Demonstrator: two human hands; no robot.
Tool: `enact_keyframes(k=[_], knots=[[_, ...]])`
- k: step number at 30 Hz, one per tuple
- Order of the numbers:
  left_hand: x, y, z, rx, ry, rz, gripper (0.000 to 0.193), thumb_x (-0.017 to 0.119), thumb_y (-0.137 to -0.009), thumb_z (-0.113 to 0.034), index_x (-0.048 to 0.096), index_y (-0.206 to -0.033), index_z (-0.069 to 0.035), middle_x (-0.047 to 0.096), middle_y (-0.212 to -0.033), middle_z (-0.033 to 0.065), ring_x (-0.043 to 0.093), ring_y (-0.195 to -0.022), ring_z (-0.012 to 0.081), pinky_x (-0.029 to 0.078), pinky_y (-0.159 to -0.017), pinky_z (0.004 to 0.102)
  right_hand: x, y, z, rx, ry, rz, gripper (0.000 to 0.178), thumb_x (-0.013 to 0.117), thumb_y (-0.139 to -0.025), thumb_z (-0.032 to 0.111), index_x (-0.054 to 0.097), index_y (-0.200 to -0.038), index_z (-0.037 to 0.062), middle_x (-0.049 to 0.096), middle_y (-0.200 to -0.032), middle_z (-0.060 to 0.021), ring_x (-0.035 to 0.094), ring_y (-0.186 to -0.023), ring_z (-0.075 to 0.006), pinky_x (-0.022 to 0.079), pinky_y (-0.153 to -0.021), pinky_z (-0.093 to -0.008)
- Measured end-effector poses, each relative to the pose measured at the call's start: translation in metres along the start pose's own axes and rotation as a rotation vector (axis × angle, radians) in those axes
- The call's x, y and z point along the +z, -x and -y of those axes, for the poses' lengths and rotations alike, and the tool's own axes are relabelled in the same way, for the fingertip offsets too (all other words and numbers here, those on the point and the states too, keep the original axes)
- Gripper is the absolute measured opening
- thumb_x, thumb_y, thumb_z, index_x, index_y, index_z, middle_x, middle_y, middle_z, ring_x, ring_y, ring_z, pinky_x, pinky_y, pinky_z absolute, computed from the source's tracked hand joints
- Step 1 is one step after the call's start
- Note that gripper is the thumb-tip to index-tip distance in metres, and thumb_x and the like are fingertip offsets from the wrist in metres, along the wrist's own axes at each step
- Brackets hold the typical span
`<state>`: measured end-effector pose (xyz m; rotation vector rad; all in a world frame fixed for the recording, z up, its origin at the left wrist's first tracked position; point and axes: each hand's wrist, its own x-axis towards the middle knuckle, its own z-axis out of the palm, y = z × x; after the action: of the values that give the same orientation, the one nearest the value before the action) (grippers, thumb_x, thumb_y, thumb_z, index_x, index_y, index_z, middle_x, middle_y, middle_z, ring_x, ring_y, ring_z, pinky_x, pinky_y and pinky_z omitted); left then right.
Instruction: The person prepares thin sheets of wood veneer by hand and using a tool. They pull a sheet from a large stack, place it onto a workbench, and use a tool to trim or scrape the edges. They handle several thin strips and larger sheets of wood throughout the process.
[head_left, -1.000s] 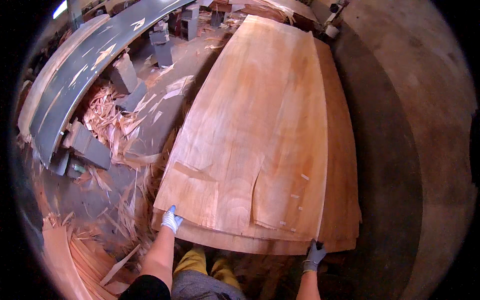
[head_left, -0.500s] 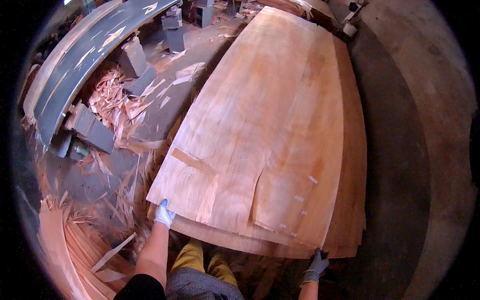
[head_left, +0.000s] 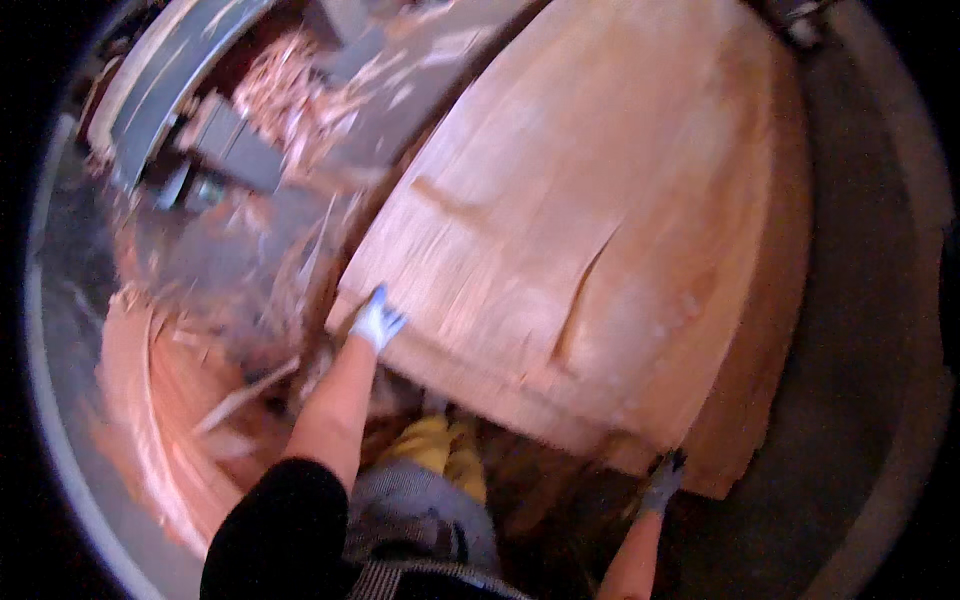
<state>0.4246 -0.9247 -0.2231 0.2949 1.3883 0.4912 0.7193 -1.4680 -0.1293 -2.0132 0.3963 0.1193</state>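
A large sheet of wood veneer lies on top of a stack of similar sheets, whose near edges stick out below it. A long split runs up from its near part, with one side slightly raised. At the near left corner, my left hand, in a white glove with blue fingertips, is closed over the top veneer's edge. My right hand, in a grey glove with dark fingertips, pinches the near right corner; motion blurs it, and the fingers underneath are hidden.
Left of the stack, a heap of veneer strips lies on the floor. Farther back, a long dark bench-like panel rests on grey blocks, beside a pile of wood scraps. Dark floor runs along the right.
The view has tilted and shifted, so stack and hands sit farther right and higher. Both hands stay at the near corners of the veneer. The split shows longer and wider.
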Motion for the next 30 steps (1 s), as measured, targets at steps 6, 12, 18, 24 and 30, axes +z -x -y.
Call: enact_keyframes(k=[6, 12, 18, 24, 30], knots=[[-0.01, 0.012, 0.007, -0.079, 0.206, -0.023, 0.067, 0.058, -0.082, -0.038, 0.029, -0.128, 0.001, 0.037, -0.128, 0.0213, 0.037, -0.119, 0.0357, 0.041, -0.092, 0.0467, -0.025, -0.014, -0.041, -0.016, 0.43, 0.117, 0.035, 0.054, -0.087, 0.017, 0.05, -0.113, -0.0058, 0.056, -0.106, -0.0097, 0.054, -0.077, -0.0177, 0.045, -0.068, -0.0295], [0.001, 0.014, -0.004, 0.09, -0.085, -0.202, 0.039, 0.06, -0.082, -0.021, 0.045, -0.114, -0.005, 0.054, -0.107, 0.0163, 0.055, -0.096, 0.0318, 0.048, -0.083, 0.0445, -0.01, -0.034, -0.04, 0.216, 0.265, 0.156, 0.037, 0.05, -0.087, 0.02, 0.049, -0.119, 0.0015, 0.052, -0.118, -0.0139, 0.051, -0.098, -0.0268, 0.043, -0.082, -0.0382], [0.0, -0.007, 0.006, 0.052, -0.127, -0.253, 0.03, 0.059, -0.082, -0.019, 0.05, -0.107, -0.005, 0.057, -0.097, 0.0142, 0.057, -0.089, 0.029, 0.05, -0.079, 0.0428, -0.015, -0.048, -0.072, 0.127, 0.275, 0.0, 0.025, 0.052, -0.086, 0.013, 0.053, -0.108, 0.0018, 0.056, -0.088, -0.0068, 0.05, -0.067, -0.0155, 0.042, -0.056, -0.0302], [-0.02, -0.025, -0.002, 0.005, -0.022, -0.173, 0.032, 0.058, -0.083, -0.02, 0.049, -0.11, -0.004, 0.052, -0.106, 0.013, 0.052, -0.097, 0.0278, 0.045, -0.088, 0.0403, -0.002, -0.037, -0.071, 0.079, 0.24, -0.03, 0.023, 0.051, -0.085, 0.007, 0.053, -0.107, 0.003, 0.057, -0.081, -0.0049, 0.049, -0.06, -0.0119, 0.041, -0.049, -0.0256], [0.011, -0.007, 0.003, -0.084, -0.065, -0.167, 0.031, 0.059, -0.082, -0.024, 0.049, -0.105, -0.004, 0.053, -0.105, 0.0133, 0.052, -0.097, 0.028, 0.046, -0.086, 0.0412, -0.029, -0.039, -0.071, -0.009, 0.44, 0.075, 0.048, 0.052, -0.084, 0.012, 0.035, -0.127, 0.0024, 0.049, -0.115, -0.0133, 0.051, -0.09, -0.0237, 0.042, -0.072, -0.0331]])
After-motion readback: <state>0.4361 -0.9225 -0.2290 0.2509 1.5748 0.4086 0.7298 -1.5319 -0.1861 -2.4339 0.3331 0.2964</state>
